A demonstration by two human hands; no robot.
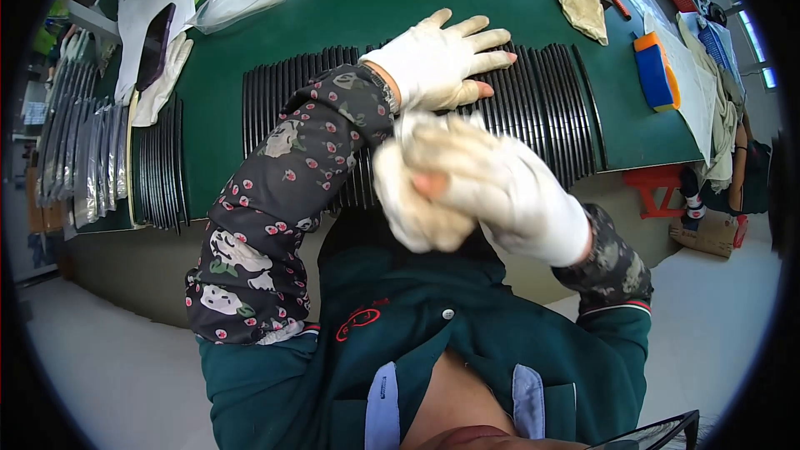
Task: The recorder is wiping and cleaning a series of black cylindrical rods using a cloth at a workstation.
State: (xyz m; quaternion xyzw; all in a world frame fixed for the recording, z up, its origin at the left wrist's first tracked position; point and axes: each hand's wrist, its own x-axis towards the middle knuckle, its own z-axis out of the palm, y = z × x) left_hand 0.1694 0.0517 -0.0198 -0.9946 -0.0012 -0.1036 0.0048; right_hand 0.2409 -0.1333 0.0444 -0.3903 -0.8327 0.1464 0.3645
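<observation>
Green table (400, 8): left hand (442, 58) flat, right hand (500, 187) clutching cloth (417, 200).

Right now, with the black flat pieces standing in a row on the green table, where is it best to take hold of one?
Probably at its upper edge, from above. The black flat pieces stand on edge, packed tight, so only top edges are free. The left hand rests flat on them; the right hand holds a cloth.

left hand (442, 58) on slat row (533, 108); right hand (500, 187) nearer, holding cloth (417, 208).
</observation>
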